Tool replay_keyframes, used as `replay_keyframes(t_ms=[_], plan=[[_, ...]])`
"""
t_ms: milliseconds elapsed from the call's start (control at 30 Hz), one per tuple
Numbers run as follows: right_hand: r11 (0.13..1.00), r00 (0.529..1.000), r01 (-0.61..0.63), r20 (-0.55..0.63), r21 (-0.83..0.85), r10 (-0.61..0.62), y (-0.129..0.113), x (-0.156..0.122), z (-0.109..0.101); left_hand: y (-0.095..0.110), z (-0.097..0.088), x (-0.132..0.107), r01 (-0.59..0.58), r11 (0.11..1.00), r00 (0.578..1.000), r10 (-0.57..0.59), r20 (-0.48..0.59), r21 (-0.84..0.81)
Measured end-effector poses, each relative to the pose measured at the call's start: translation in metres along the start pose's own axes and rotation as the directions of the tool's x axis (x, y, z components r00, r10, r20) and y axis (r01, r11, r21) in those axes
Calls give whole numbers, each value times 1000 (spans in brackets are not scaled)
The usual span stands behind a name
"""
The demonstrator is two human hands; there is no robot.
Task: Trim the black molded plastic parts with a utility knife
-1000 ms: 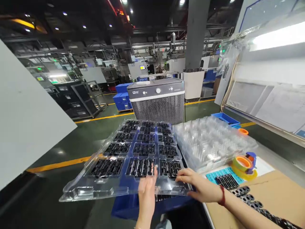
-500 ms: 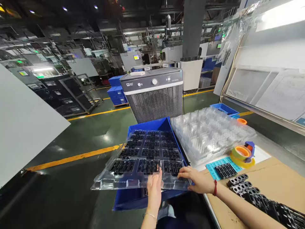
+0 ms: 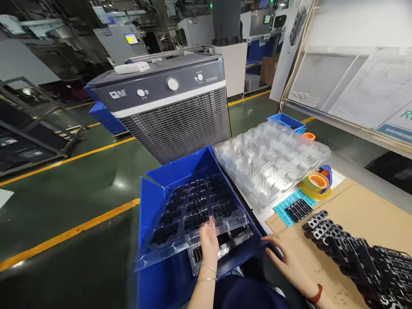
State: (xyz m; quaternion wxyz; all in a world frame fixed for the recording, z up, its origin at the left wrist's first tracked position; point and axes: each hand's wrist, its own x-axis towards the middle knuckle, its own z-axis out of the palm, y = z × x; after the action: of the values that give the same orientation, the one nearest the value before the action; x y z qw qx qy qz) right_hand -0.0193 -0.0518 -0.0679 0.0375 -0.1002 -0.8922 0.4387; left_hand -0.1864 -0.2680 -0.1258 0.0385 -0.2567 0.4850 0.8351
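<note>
A clear plastic tray [image 3: 180,223] filled with rows of small black parts lies tilted inside a blue bin [image 3: 167,274], over another filled tray beneath it. My left hand [image 3: 209,241] rests on the tray's near edge, fingers bent over the rim. My right hand [image 3: 285,253] lies flat and open on the edge of the brown cardboard-covered table [image 3: 350,214], off the tray. A stack of empty clear trays [image 3: 270,161] sits on the table to the right of the bin.
A long row of black parts [image 3: 354,253] lies on the cardboard at right, beside a teal sheet with black parts [image 3: 296,208] and an orange tape roll [image 3: 317,182]. A grey air cooler [image 3: 170,107] stands behind the bin. Yellow floor lines run left.
The filled tray has dropped from in front of me down into the blue bin. My right hand has let go of it and moved onto the table edge. The view has tilted down.
</note>
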Motion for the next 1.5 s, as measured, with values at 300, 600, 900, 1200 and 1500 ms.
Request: replay_keyframes(t_ms=[300,600,900,1200,1500], plan=[[976,960,-213,-179,35,216,27,-54,25,-4,18,25,283,956,950,-291,-117,-76],[912,884,-402,-223,82,410,35,-98,18,-16,10,-8,640,695,760,-636,-136,326],[797,734,-579,-317,173,601,31,-157,24,24,65,-2,-224,627,915,-127,382,746],[679,521,-658,-455,324,722,13,-214,46,-6,210,-16,-976,93,148,-372,916,195],[530,309,-685,-459,500,833,0,-254,81,-1,238,-2,-940,-261,1,-648,761,-221]])
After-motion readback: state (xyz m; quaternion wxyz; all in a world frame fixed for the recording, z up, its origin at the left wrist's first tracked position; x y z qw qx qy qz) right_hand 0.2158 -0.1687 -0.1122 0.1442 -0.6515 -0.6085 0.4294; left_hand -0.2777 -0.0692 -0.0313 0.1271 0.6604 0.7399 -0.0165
